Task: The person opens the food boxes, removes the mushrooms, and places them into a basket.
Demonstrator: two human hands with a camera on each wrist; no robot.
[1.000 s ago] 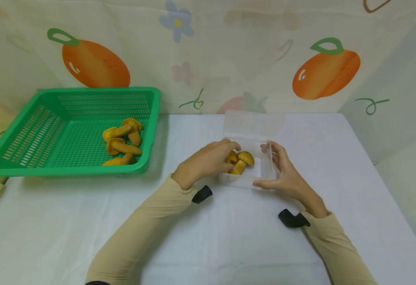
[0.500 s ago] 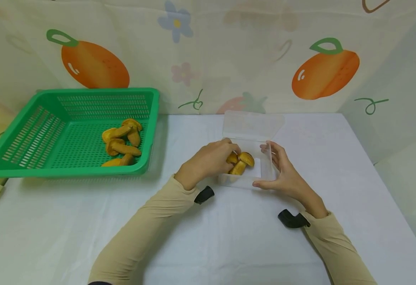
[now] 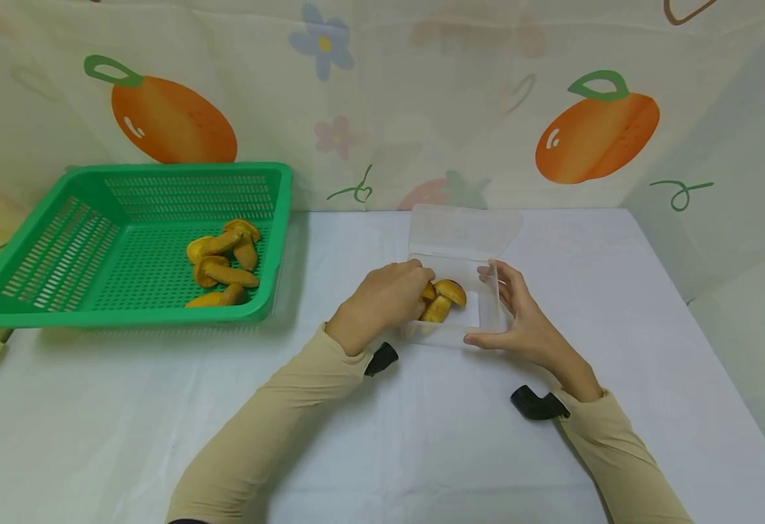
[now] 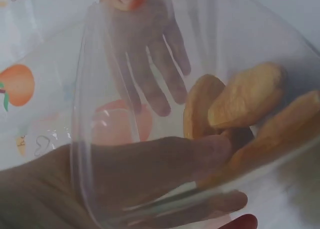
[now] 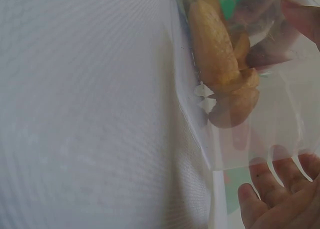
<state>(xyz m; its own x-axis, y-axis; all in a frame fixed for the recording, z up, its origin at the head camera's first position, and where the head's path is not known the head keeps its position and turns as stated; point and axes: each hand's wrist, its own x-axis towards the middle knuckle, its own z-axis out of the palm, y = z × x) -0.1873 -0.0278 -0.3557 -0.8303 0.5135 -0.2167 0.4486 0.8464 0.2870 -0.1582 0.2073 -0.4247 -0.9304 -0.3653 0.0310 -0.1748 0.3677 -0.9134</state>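
A clear plastic box (image 3: 448, 334) with its lid (image 3: 464, 231) raised stands on the white table. Inside lie yellow-brown mushrooms: one (image 3: 444, 300) is in plain sight, another (image 3: 429, 291) is partly covered by my left hand (image 3: 385, 298). That hand reaches over the box's left side. Through the clear wall, the left wrist view shows its thumb (image 4: 212, 148) against a mushroom (image 4: 247, 96), with fingertips on the far side. My right hand (image 3: 525, 320) holds the box's right end, thumb at the front and fingers towards the back; spread fingers (image 5: 272, 184) show in the right wrist view.
A green plastic basket (image 3: 120, 318) stands at the left, with several mushrooms (image 3: 228, 271) gathered at its right end. Behind the table hangs a fruit-patterned cloth (image 3: 382, 94). A black curved piece sits at each cuff, such as the one (image 3: 539, 403) by the right wrist.
My left hand has shifted slightly left and its fingers have drawn in, covering more of the left mushroom. My right hand and the box have stayed in place.
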